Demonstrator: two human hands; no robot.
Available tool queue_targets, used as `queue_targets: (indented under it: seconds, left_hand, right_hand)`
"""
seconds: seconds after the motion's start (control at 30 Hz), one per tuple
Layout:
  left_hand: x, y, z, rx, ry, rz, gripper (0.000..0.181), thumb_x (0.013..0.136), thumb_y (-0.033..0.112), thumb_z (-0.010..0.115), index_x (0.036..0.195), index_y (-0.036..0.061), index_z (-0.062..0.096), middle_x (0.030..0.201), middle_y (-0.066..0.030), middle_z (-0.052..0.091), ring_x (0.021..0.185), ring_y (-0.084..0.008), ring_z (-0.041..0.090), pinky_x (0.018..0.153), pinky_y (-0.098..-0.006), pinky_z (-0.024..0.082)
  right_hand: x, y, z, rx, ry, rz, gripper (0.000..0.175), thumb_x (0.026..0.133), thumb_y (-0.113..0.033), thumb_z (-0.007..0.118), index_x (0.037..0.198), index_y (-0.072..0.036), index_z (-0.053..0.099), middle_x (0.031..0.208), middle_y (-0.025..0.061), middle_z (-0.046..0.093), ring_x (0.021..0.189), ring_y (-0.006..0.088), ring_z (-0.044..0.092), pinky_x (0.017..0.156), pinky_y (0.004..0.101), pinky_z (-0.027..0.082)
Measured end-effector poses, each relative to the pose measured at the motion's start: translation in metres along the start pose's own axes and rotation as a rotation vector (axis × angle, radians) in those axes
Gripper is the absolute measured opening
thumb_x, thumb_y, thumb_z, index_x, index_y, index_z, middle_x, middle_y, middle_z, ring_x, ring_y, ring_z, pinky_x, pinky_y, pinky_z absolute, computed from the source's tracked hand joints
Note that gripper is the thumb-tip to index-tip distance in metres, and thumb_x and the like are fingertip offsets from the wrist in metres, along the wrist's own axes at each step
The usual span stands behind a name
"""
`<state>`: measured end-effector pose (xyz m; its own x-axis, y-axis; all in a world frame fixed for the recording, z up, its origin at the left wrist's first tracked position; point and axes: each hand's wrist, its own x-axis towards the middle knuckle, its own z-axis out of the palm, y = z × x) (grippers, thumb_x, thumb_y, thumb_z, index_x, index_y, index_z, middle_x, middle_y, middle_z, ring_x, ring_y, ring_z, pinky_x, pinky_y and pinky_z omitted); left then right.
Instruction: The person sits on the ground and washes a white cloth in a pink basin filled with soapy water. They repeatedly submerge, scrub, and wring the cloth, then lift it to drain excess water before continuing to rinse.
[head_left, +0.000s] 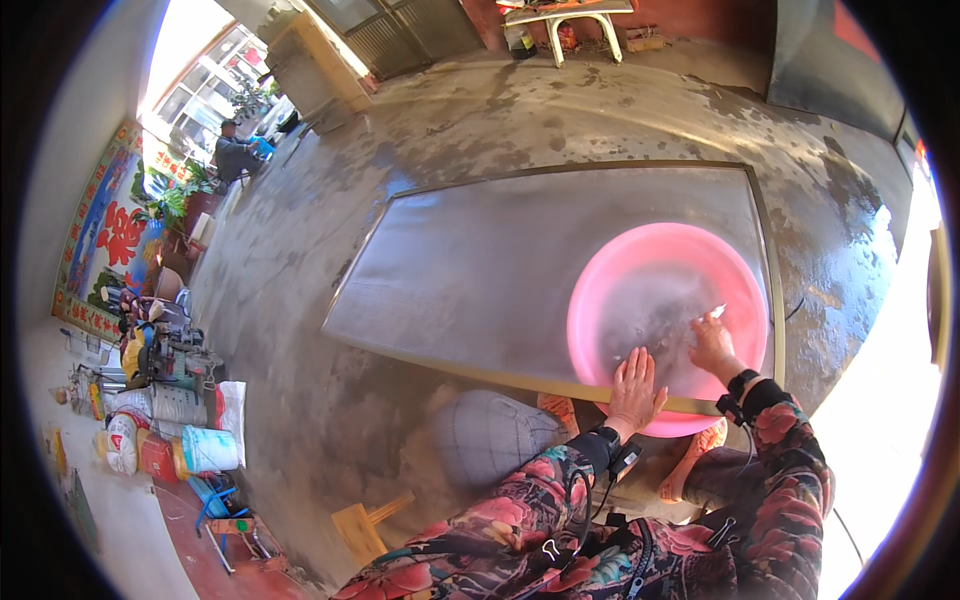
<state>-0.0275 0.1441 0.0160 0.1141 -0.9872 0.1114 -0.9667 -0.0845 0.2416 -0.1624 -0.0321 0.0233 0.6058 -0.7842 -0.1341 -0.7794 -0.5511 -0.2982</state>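
A framed mesh window screen (465, 262) lies before me, its near bar crossing over a pink plastic basin (589, 315). Most of the basin shows hazily through the mesh, with greyish water inside it. My left hand (636, 390) rests flat across the near bar, fingers stretched forward and thumb spread. Farther right, my right hand (712, 345) is on the mesh above the basin. Its bent fingers hold a small white item (718, 310), mostly hidden and too small to identify.
A wooden stool (364, 529) stands near my left side. Buckets (210, 448), sacks and tools line the left wall. A seated person (238, 154) is far left. A white-legged table (570, 19) stands at the back. The concrete floor (480, 112) has wet patches.
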Motion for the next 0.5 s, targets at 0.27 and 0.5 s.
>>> queue_targets:
  seconds: [0.27, 0.5]
  left_hand:
    - [0.000, 0.001, -0.001, -0.052, -0.021, -0.005, 0.070, 0.090, 0.040, 0.053, 0.140, -0.0066, 0.039, 0.149, -0.0228, 0.035, 0.142, -0.0339, 0.027, 0.111, -0.0474, 0.026]
    - [0.001, 0.002, -0.004, -0.019, -0.017, -0.001, 0.070, 0.091, 0.041, 0.051, 0.140, -0.0075, 0.039, 0.150, -0.0226, 0.033, 0.141, -0.0335, 0.028, 0.110, -0.0465, 0.028]
  right_hand:
    - [0.010, -0.026, 0.002, 0.035, -0.046, -0.205, 0.043, 0.071, -0.023, 0.073, 0.111, -0.014, 0.063, 0.111, 0.0153, 0.052, 0.106, 0.0336, 0.055, 0.085, 0.0473, 0.050]
    - [0.038, 0.006, -0.007, 0.049, 0.054, 0.164, 0.044, 0.068, -0.016, 0.073, 0.111, -0.013, 0.064, 0.113, 0.0150, 0.052, 0.110, 0.0336, 0.055, 0.085, 0.0470, 0.051]
